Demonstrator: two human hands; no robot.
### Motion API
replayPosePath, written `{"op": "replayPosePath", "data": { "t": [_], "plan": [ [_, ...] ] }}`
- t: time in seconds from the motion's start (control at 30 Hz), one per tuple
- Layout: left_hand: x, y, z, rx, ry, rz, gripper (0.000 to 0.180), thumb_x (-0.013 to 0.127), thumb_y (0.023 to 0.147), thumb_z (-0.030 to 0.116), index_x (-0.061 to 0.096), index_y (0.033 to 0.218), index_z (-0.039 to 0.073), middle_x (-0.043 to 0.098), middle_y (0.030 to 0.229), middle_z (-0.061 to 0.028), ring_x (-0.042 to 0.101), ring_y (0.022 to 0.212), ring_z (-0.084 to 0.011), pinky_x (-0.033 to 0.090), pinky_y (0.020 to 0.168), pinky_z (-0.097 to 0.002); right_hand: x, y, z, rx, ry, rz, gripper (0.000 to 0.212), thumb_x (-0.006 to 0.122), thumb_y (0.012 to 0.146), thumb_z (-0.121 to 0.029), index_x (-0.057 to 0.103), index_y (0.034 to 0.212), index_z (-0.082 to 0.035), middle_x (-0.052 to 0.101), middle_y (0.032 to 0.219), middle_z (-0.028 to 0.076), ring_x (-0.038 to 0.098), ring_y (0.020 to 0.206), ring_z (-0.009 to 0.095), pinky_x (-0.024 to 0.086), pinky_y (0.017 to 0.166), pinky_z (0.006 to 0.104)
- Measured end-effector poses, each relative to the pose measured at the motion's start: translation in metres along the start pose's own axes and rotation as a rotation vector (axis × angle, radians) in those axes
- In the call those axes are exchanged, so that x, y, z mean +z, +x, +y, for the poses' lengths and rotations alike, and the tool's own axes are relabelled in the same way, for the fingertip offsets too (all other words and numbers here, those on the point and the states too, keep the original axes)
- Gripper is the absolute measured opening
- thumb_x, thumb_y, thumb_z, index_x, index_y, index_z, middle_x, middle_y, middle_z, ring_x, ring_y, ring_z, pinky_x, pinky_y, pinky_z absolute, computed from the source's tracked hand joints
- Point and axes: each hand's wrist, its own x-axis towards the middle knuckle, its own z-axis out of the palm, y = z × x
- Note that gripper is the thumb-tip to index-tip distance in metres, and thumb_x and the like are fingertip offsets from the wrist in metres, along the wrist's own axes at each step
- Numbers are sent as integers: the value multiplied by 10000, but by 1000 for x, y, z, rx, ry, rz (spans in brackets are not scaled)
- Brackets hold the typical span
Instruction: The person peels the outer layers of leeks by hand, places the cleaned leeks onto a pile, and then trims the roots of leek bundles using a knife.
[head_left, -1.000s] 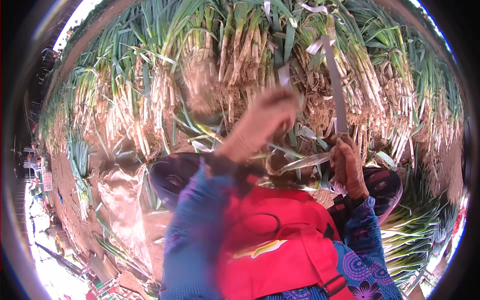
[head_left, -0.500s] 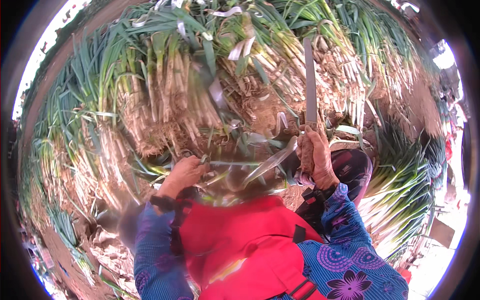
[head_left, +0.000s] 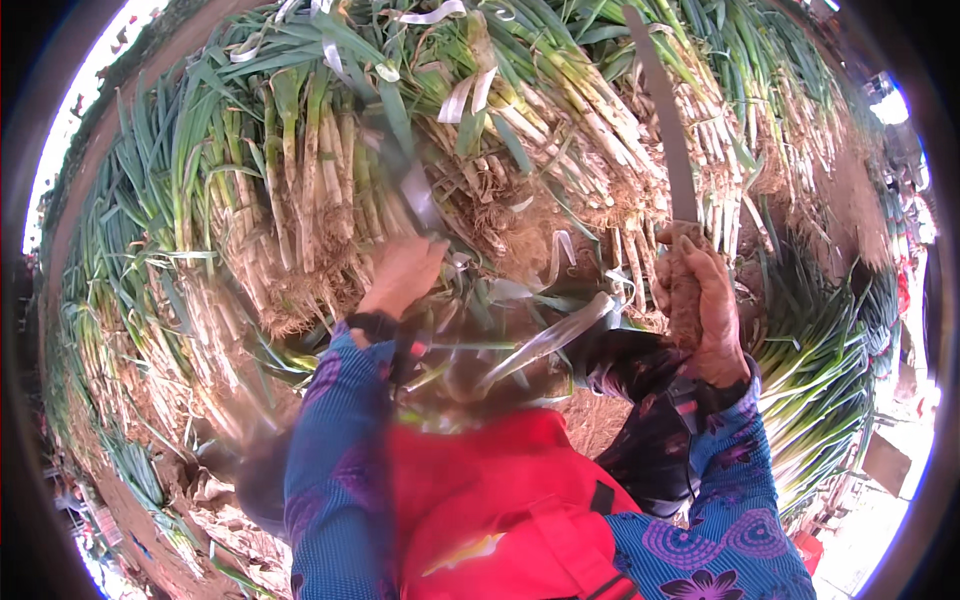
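Observation:
My right hand [head_left: 711,300] is wrapped round the dirt-caked handle of a long knife [head_left: 666,115]. Its narrow, dull blade points away from me, over the onion stalks. My left hand [head_left: 404,274] reaches forward to the root ends of a row of long green onions [head_left: 325,185], and its fingers are smeared by motion. Whether it grips a stalk does not show. Between my hands, loose peeled leaves [head_left: 550,340] and pale strips lie low in front of me.
More green onions with white shafts [head_left: 800,390] are heaped at my right. Bundles [head_left: 180,330] stretch along the left. Whitish ribbon strips [head_left: 467,95] lie across the far stalks. Crumpled brown sheeting [head_left: 235,515] is at the lower left.
My left hand has moved forward and slightly right, up to the onion roots. My right hand has shifted right and a little forward with the knife.

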Motion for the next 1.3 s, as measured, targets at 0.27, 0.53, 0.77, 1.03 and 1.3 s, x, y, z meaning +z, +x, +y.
{"op": "replayPosePath", "data": {
  "t": [0.27,0.53,0.77,1.03,1.3],
  "plan": [
    [60,130,28,479,-665,288,329,499,921,140,561,1243,124,643,829,-160,589,666,-254,479,627,-329,25,2,-7,246,159,6,400,448,935,-329,475,1137,15,500,682,71,489,493,140,386,439,233],
    [57,200,65,117,-162,395,296,564,770,101,537,1064,89,576,1043,-164,609,862,-370,496,746,-462,21,6,-8,317,176,56,451,483,916,-345,438,1101,64,458,622,94,438,416,161,378,393,255],
    [66,212,67,163,104,444,289,611,753,97,556,1031,44,585,1049,-155,602,940,-350,506,801,-433,21,8,-13,321,225,157,512,515,864,-394,460,1102,55,473,623,112,456,434,184,368,403,264],
    [44,237,73,56,75,253,343,662,753,237,563,1008,31,621,1033,-166,616,936,-346,505,805,-435,11,1,-11,264,303,155,461,438,943,-366,411,1130,54,440,607,89,428,380,173,361,366,285],
    [80,253,60,42,73,471,182,550,798,160,680,881,62,678,881,-146,632,885,-310,482,797,-411,7,1,-9,256,336,153,483,448,941,-409,409,1156,22,441,609,70,434,374,169,352,348,289]
  ]
}}
